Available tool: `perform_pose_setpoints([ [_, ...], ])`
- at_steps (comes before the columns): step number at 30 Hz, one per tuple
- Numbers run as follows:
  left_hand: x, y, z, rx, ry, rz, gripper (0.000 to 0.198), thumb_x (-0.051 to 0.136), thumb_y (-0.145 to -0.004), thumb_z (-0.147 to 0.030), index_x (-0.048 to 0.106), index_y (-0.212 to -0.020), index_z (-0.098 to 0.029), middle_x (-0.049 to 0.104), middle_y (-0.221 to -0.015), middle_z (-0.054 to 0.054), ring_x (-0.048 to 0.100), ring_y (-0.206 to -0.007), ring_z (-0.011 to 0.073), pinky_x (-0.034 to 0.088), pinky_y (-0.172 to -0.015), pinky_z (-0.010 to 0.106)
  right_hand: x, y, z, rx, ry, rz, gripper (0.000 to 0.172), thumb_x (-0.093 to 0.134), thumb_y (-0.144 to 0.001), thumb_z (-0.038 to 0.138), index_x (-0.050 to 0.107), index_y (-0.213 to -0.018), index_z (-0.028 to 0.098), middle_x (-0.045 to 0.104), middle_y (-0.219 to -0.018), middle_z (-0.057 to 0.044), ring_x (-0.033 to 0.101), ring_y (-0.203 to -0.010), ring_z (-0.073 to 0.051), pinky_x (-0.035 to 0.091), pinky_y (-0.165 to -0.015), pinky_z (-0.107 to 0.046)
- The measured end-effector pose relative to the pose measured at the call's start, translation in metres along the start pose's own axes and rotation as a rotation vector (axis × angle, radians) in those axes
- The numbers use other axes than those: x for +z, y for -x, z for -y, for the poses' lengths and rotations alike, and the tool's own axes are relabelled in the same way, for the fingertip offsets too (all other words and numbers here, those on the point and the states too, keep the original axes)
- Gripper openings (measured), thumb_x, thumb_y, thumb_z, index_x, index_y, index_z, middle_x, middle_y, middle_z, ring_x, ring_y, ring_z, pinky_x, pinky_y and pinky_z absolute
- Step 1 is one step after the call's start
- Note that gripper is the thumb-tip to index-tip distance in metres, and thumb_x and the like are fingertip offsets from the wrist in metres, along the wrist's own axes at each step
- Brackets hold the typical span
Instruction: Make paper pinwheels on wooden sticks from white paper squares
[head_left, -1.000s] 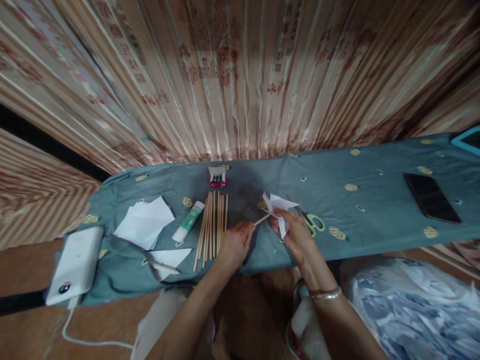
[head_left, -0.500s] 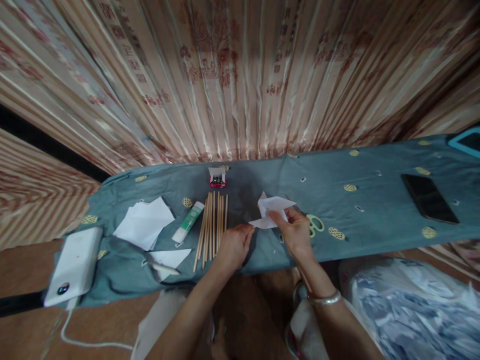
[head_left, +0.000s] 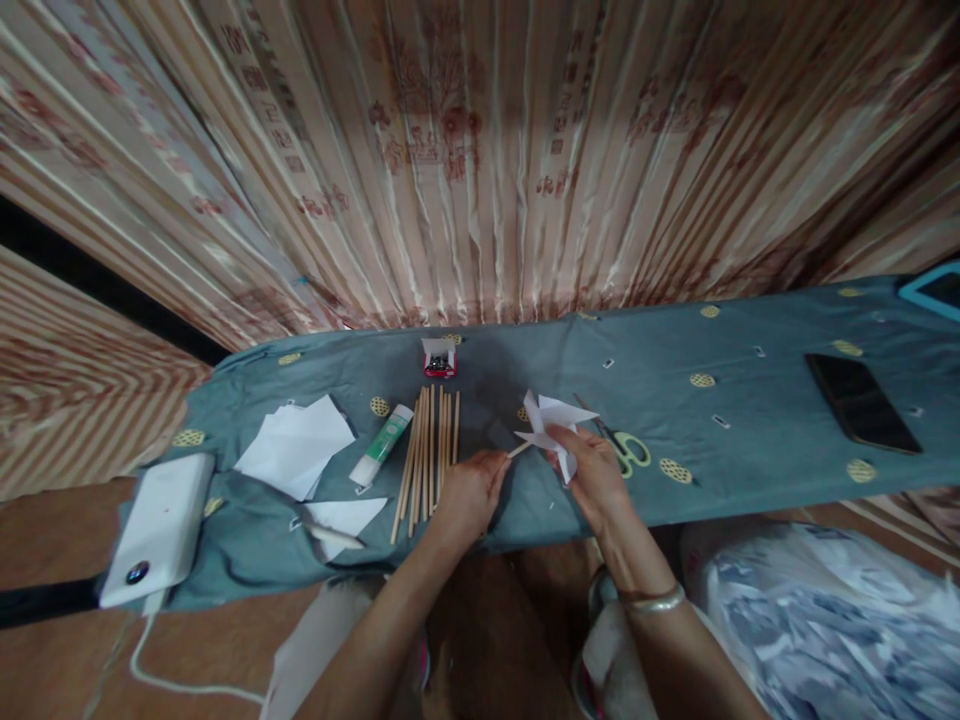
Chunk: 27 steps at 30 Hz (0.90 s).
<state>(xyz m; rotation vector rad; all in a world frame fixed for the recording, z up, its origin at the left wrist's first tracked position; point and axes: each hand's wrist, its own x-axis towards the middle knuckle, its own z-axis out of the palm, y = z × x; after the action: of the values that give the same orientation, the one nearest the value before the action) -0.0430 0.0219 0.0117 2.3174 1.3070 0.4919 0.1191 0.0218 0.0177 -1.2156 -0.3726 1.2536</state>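
Observation:
A folded white paper pinwheel (head_left: pixel 541 430) is pinched in my right hand (head_left: pixel 592 475), its blades standing out to the left and upward. My left hand (head_left: pixel 474 492) is closed on a thin wooden stick (head_left: pixel 519 450); a short end pokes out of the fingers toward the pinwheel's left blade. Whether stick and paper touch I cannot tell. Several more wooden sticks (head_left: pixel 427 450) lie side by side just left of my left hand. Green-handled scissors (head_left: pixel 631 450) rest beside my right hand, their blades partly behind it.
Left of the sticks lie a glue stick (head_left: pixel 381 445), white paper sheets (head_left: pixel 296 445), a paper scrap (head_left: pixel 349 520) and a white power bank (head_left: pixel 159 525) with a cable. A small red box (head_left: pixel 439 360) of metal pins stands behind. A black phone (head_left: pixel 862 402) lies far right.
The pinwheel has turned in my right hand, its blades now spread differently. The wooden stick's end now shows beyond my left fingers. The view has shifted slightly.

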Motion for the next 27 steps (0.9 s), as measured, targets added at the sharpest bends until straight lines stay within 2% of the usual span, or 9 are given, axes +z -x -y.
perform_pose_setpoints([
  [6,-0.0036,-0.0006,-0.0018,-0.027,0.032,0.052,0.033,0.036,-0.096,-0.024,0.066,-0.085,-0.015,0.068,-0.076,0.007,0.064,-0.07,0.0181,0.046,-0.069,0.027,-0.0015,0.0008,-0.0027,-0.119,0.089,-0.033,0.025,0.085,-0.047,0.019,0.074,-0.069,0.019,0.073,-0.066,0.003,0.063,-0.06,-0.014,0.05,-0.059,-0.025],
  [9,-0.0048,-0.0004,-0.0023,-0.025,0.034,0.053,0.033,0.037,-0.096,-0.023,0.066,-0.083,-0.016,0.067,-0.072,0.005,0.063,-0.068,0.0174,0.045,-0.068,0.026,0.0002,0.0029,-0.0009,-0.034,0.026,-0.026,0.025,0.085,-0.045,0.019,0.073,-0.068,0.02,0.071,-0.06,0.004,0.06,-0.053,-0.013,0.048,-0.051,-0.023],
  [13,-0.0053,0.0005,-0.0029,-0.023,-0.015,0.051,0.033,0.036,-0.096,-0.024,0.066,-0.085,-0.016,0.067,-0.075,0.006,0.064,-0.069,0.0182,0.046,-0.066,0.027,0.0029,0.0053,0.0025,0.075,-0.049,-0.021,0.021,0.082,-0.048,0.021,0.071,-0.065,0.018,0.066,-0.052,0.003,0.05,-0.039,-0.008,0.042,-0.038,-0.02],
  [18,-0.0047,0.0014,-0.0026,-0.025,-0.071,0.039,0.033,0.034,-0.097,-0.025,0.066,-0.091,-0.016,0.069,-0.084,0.008,0.067,-0.076,0.0192,0.048,-0.069,0.027,0.0033,0.0056,0.0037,0.113,-0.065,-0.013,0.018,0.079,-0.049,0.023,0.068,-0.061,0.017,0.061,-0.048,0.004,0.047,-0.037,-0.006,0.042,-0.037,-0.018],
  [21,-0.0041,0.0014,-0.0022,-0.034,-0.064,0.053,0.034,0.034,-0.097,-0.024,0.066,-0.092,-0.015,0.069,-0.084,0.009,0.067,-0.077,0.02,0.049,-0.071,0.029,0.0046,0.0068,0.0036,0.072,-0.032,-0.024,0.02,0.081,-0.049,0.025,0.068,-0.062,0.017,0.062,-0.048,0.004,0.048,-0.038,-0.007,0.042,-0.038,-0.02],
  [27,-0.0065,0.001,-0.0038,-0.042,0.011,0.068,0.033,0.036,-0.096,-0.025,0.066,-0.087,-0.016,0.071,-0.083,0.008,0.067,-0.078,0.0201,0.048,-0.073,0.029,0.0036,0.0076,0.0012,-0.065,0.071,-0.073,0.022,0.085,-0.044,0.021,0.07,-0.06,0.018,0.068,-0.055,0.006,0.055,-0.049,-0.01,0.045,-0.049,-0.021],
])
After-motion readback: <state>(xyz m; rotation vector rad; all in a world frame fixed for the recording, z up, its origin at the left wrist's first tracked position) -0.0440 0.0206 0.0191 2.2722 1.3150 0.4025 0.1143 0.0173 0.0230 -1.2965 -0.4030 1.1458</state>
